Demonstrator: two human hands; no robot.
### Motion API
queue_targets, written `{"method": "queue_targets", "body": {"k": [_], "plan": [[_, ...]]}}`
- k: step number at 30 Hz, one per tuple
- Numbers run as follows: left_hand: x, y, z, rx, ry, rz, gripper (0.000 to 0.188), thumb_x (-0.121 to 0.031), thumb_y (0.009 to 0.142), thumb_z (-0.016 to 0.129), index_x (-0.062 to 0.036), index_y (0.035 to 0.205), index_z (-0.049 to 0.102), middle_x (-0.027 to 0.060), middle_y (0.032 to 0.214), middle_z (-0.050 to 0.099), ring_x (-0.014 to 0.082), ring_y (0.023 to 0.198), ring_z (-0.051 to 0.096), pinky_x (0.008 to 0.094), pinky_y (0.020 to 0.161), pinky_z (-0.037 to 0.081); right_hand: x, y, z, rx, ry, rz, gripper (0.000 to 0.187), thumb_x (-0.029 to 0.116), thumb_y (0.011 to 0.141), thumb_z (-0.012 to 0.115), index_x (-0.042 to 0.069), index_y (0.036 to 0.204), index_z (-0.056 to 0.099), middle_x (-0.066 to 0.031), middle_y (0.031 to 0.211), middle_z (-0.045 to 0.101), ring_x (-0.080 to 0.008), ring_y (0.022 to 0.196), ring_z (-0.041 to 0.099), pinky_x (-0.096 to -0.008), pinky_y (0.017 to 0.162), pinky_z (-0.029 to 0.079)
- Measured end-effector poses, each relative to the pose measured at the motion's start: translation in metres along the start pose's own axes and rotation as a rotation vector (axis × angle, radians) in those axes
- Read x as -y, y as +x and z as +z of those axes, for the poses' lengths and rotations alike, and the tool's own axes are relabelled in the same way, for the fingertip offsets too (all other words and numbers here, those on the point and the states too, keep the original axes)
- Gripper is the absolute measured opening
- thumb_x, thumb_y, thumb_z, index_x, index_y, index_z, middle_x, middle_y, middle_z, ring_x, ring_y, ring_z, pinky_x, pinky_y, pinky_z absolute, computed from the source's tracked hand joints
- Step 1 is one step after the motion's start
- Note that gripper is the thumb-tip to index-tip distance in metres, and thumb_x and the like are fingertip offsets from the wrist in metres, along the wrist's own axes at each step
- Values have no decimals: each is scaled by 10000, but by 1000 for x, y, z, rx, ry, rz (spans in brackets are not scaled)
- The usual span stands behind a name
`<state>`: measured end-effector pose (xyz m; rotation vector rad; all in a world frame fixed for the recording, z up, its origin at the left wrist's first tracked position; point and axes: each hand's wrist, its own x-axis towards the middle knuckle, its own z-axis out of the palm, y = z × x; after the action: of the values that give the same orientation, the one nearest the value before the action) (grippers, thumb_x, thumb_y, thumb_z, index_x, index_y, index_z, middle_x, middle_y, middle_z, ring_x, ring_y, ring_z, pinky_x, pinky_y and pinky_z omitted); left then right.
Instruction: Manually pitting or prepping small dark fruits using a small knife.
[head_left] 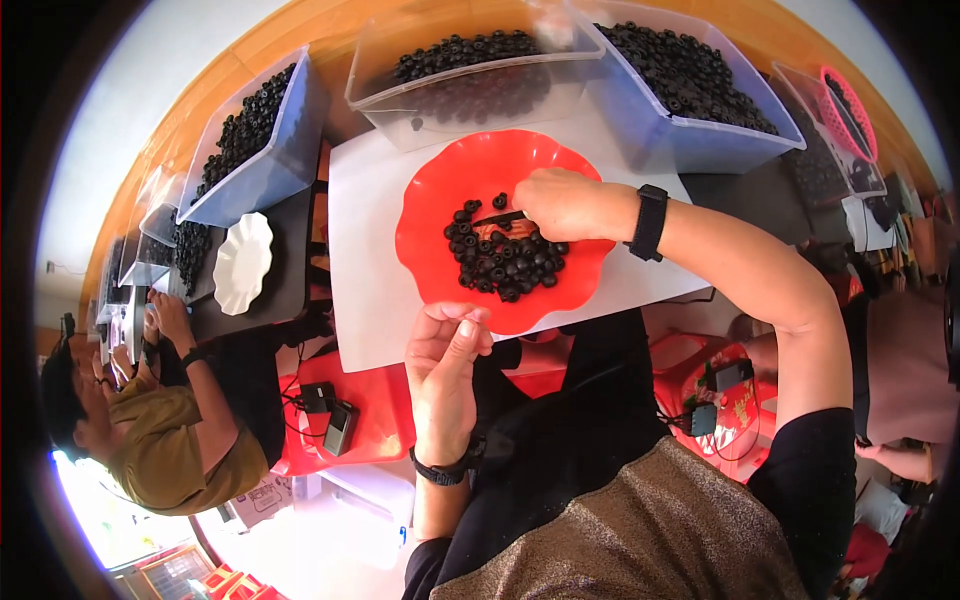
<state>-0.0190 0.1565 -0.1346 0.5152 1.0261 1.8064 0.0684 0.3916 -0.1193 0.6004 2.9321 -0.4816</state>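
Observation:
A red plate with a wavy rim lies in front of me and bears a heap of small black pieces, round with holes. Over the plate's right half is my right hand, closed, with a thin dark stick reaching left from its fingers toward the pieces. Its exact kind is unclear. My left hand is at the plate's near edge, palm up, thumb pressed to the curled fingers. Whatever is between those fingertips is too small to make out.
Clear plastic bins of black pieces stand behind the plate, one in the middle and one right; another is left. A white wavy dish lies on the dark left table. A person works at left; red stools flank me.

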Motion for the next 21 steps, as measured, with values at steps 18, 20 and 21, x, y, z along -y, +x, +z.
{"method": "queue_targets", "body": {"k": [18, 20, 21], "plan": [[-11, 0, 28, -67, 306, 165, 316, -63, 936, 569, 30, 1232, 515, 111, 1069, 641, 124, 926, 606, 268, 860, 476, 45, -60, -43, 99, 953, 58, 212, 160, 815, 697, 2, 949, 650, -29, 662, 578, -71, 609, 530, -252, 577, 445], [-11, 5, 31, -15, 300, 139, 328, -55, 939, 559, 38, 1248, 501, 132, 1122, 635, 149, 1009, 612, 288, 907, 472, 46, -71, -27, -70, 933, -85, 201, 144, 823, 695, -1, 958, 661, -27, 663, 580, -70, 610, 523, -251, 579, 435], [-10, 6, 32, 16, 230, 88, 325, -51, 939, 556, 42, 1246, 501, 138, 1135, 633, 158, 1030, 610, 292, 914, 474, 51, -75, -21, -99, 1065, -100, 180, 116, 833, 690, 2, 970, 670, -22, 657, 564, -57, 617, 497, -253, 571, 422]]}}
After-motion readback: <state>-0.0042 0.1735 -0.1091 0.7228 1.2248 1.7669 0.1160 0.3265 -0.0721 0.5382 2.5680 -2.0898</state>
